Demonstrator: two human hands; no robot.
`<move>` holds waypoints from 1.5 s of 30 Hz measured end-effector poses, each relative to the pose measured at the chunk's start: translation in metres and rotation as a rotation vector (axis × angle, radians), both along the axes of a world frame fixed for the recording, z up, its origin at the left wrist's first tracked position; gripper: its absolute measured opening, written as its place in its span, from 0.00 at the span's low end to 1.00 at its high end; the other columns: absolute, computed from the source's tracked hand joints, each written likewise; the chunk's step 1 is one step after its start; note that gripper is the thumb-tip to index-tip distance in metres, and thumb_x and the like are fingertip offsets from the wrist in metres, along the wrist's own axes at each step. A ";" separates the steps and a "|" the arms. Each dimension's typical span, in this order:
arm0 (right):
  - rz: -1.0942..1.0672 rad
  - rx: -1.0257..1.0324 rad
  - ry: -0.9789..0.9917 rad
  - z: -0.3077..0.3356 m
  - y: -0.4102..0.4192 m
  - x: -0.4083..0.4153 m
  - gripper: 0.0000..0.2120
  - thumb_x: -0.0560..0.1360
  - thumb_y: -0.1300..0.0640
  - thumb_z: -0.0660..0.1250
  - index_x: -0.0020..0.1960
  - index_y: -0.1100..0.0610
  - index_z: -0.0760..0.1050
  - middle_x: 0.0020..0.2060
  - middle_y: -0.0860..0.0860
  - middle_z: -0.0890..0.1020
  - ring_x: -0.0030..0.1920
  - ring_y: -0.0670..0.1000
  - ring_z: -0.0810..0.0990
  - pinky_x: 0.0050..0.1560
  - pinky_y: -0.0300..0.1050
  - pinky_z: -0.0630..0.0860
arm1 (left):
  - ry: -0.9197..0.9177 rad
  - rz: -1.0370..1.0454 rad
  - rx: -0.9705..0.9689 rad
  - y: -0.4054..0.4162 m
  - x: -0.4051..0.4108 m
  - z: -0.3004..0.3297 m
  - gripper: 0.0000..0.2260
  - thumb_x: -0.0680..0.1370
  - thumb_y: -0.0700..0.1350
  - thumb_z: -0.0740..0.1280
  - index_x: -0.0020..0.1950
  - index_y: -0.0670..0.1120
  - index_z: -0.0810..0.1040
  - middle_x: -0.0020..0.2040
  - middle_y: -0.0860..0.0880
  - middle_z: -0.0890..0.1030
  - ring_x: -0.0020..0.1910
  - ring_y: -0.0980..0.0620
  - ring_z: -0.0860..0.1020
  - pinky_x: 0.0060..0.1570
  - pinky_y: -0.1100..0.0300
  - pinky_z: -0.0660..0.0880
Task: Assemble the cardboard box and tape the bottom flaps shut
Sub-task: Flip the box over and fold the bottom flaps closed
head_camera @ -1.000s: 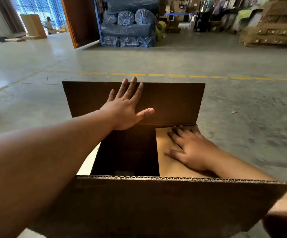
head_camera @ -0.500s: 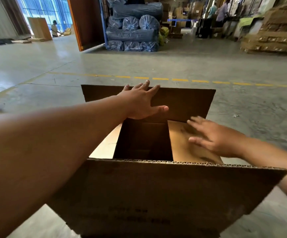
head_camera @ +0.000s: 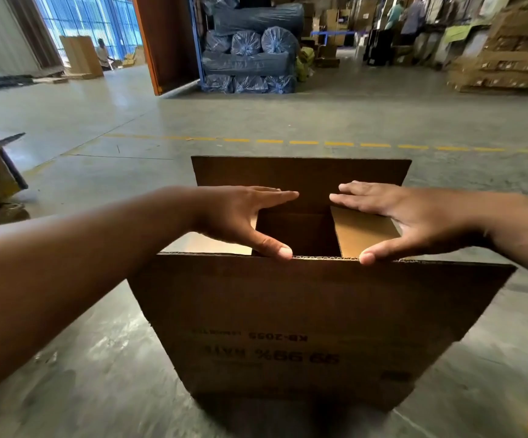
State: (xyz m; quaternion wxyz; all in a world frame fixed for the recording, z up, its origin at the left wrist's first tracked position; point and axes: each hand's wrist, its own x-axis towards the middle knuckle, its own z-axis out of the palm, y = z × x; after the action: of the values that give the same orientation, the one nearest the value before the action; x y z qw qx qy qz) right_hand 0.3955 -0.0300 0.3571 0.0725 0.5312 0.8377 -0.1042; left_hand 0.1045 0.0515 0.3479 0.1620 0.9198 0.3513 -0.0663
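The cardboard box (head_camera: 313, 327) stands on the concrete floor (head_camera: 288, 121), bottom end up. Left hand (head_camera: 240, 216) and right hand (head_camera: 414, 216) are spread open, thumbs on the near flap's edge, fingers toward the far flap (head_camera: 300, 175). Flap-folding is in hand; next, I judge, both long flaps must close. Printing, upside down: "KB-2055", "99.99%".

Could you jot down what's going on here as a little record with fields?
place: warehouse, concrete floor
box: cardboard, on the floor, print upside down
side flaps: folded in, gap between them
far flap: upright
near flap: upright
left hand: fingers on far flap, thumb on near flap's edge
right hand: same, mirrored
tape: none seen
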 end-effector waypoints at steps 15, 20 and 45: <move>-0.191 0.288 -0.254 -0.080 0.031 -0.002 0.48 0.64 0.24 0.28 0.78 0.48 0.37 0.78 0.48 0.39 0.77 0.47 0.37 0.76 0.50 0.43 | 0.061 0.181 0.338 0.029 -0.001 -0.070 0.42 0.71 0.76 0.42 0.82 0.58 0.42 0.83 0.52 0.42 0.81 0.51 0.44 0.78 0.47 0.49; -0.324 0.086 -0.105 -0.137 0.036 -0.010 0.42 0.71 0.26 0.36 0.78 0.47 0.39 0.79 0.48 0.43 0.77 0.47 0.41 0.76 0.51 0.44 | 0.112 0.268 0.206 0.034 -0.011 -0.131 0.41 0.75 0.76 0.44 0.82 0.56 0.40 0.83 0.51 0.42 0.81 0.51 0.44 0.79 0.46 0.48; -0.340 0.486 -0.221 -0.061 0.091 -0.015 0.67 0.53 0.17 0.59 0.72 0.46 0.21 0.74 0.53 0.27 0.73 0.55 0.25 0.71 0.66 0.34 | -0.047 0.201 0.669 0.084 0.012 -0.081 0.62 0.59 0.86 0.53 0.79 0.55 0.28 0.78 0.47 0.26 0.76 0.44 0.25 0.73 0.33 0.34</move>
State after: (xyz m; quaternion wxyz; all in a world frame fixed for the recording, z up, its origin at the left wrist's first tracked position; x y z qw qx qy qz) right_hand 0.3804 0.0609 0.2964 0.0155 0.6736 0.7241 0.1470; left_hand 0.1160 0.1350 0.2667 -0.1349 0.8839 0.4387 0.0900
